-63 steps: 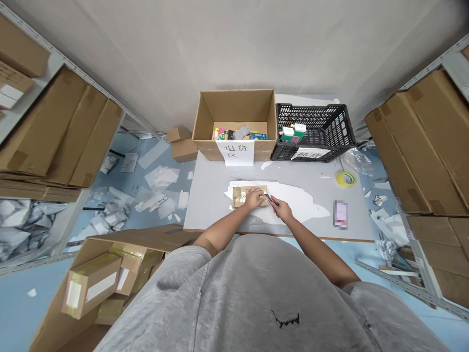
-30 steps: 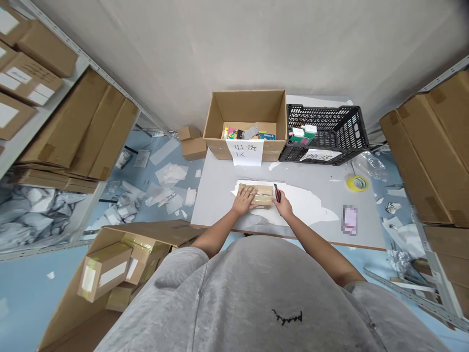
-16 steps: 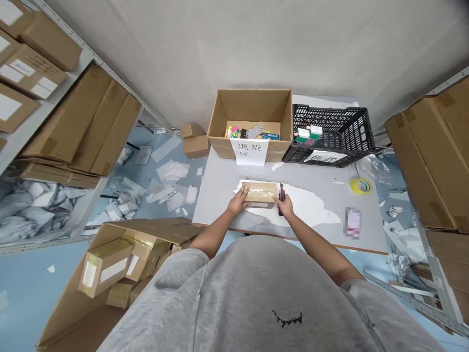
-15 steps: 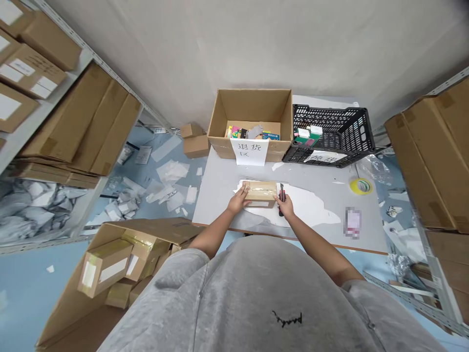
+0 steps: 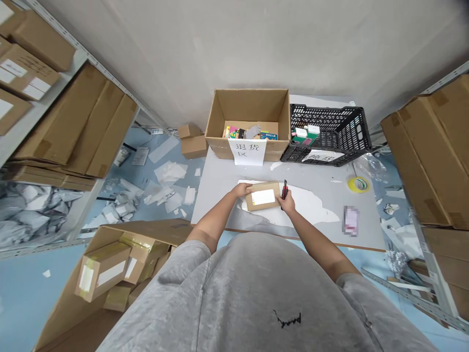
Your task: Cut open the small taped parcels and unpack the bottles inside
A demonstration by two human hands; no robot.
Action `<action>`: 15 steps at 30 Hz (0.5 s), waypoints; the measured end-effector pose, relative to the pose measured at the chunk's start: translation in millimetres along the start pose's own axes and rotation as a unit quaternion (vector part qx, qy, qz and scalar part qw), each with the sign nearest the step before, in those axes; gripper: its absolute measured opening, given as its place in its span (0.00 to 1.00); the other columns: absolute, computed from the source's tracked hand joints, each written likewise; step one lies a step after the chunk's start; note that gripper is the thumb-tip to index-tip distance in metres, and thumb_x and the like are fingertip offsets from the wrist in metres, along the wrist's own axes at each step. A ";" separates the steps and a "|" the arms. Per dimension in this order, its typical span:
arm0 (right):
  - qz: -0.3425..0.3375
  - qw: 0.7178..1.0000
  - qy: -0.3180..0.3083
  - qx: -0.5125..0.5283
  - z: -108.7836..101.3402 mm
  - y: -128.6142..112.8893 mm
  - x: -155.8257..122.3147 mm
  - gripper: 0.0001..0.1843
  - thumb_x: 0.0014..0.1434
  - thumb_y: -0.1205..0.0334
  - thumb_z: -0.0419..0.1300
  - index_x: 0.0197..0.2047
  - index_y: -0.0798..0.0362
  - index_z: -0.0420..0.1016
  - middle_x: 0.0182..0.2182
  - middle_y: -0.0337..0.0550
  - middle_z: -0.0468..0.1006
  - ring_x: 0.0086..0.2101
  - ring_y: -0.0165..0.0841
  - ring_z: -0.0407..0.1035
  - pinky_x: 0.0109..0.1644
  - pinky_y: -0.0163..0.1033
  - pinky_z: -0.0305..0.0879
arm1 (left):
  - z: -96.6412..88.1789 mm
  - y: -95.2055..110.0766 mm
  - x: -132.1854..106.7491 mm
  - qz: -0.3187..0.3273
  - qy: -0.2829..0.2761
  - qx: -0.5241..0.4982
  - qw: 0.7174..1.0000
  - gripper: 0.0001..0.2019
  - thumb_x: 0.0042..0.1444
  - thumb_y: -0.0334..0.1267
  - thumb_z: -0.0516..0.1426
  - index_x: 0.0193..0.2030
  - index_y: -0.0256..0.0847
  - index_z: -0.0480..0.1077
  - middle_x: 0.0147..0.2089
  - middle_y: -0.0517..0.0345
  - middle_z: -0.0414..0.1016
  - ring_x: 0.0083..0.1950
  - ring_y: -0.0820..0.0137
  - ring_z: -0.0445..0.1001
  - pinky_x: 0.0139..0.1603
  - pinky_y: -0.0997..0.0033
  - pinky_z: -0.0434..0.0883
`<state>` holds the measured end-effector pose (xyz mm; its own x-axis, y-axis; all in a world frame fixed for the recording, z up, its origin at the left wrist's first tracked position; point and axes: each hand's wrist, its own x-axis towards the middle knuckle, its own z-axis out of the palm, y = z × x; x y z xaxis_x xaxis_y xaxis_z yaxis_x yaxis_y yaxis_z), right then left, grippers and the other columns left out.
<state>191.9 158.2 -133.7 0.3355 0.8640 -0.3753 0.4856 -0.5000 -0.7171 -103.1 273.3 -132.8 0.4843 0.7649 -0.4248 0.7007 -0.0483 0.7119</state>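
Observation:
A small brown parcel (image 5: pixel 262 197) with a white label facing up is held over the grey table (image 5: pixel 322 215) between both hands. My left hand (image 5: pixel 242 190) grips its left end, fingers curled round the edge. My right hand (image 5: pixel 287 201) presses against its right end and also holds a red and black utility knife (image 5: pixel 285 188), which points away from me.
An open cardboard box (image 5: pixel 249 122) with a paper sign and a black plastic crate (image 5: pixel 330 134) stand at the table's far edge. A yellow tape roll (image 5: pixel 357 184) lies right. A carton of parcels (image 5: pixel 110 274) sits on the floor left. Shelves of boxes flank both sides.
The parcel lay flat under my left palm while the knife was at its top. Both hands then lifted and turned it over, so the white label now faces up.

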 end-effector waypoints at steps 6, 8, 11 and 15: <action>0.006 0.999 -0.029 -0.021 -7.7 22.5 -8.5 0.33 0.50 0.42 0.69 0.51 0.46 0.60 0.41 0.41 0.82 0.40 0.44 0.78 0.41 0.43 0.69 | 52.8 -9.5 -14.6 -0.140 0.142 -0.116 0.973 0.22 0.67 0.52 0.57 0.61 0.44 0.65 0.55 0.51 0.80 0.55 0.63 0.79 0.58 0.66 0.73; -0.004 0.999 -0.040 -0.031 -7.7 27.8 -10.9 0.35 0.48 0.44 0.71 0.52 0.45 0.61 0.43 0.43 0.82 0.42 0.44 0.78 0.43 0.43 0.69 | 66.8 -8.6 -17.0 -0.146 0.173 -0.160 0.961 0.18 0.71 0.50 0.52 0.61 0.44 0.62 0.55 0.51 0.79 0.56 0.66 0.78 0.58 0.67 0.72; -0.013 0.998 -0.035 -0.040 -8.5 28.7 -12.3 0.35 0.46 0.46 0.72 0.52 0.45 0.63 0.44 0.43 0.82 0.44 0.45 0.77 0.44 0.43 0.69 | 72.9 -3.7 -13.8 -0.158 0.193 -0.183 0.951 0.17 0.74 0.49 0.47 0.60 0.43 0.62 0.55 0.50 0.78 0.56 0.67 0.78 0.59 0.67 0.72; -0.013 1.000 -0.020 -0.003 -15.6 19.6 -13.5 0.32 0.46 0.42 0.71 0.50 0.46 0.67 0.38 0.39 0.81 0.38 0.42 0.76 0.43 0.42 0.68 | 55.2 2.9 -1.3 -0.194 0.129 -0.201 0.952 0.19 0.73 0.55 0.47 0.53 0.42 0.67 0.49 0.51 0.80 0.52 0.64 0.80 0.53 0.65 0.77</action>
<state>209.5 135.9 -133.5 0.2899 0.8786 -0.3795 0.4996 -0.4771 -0.7230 -72.7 236.7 -161.0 0.0496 0.8098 -0.5847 0.5178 0.4797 0.7083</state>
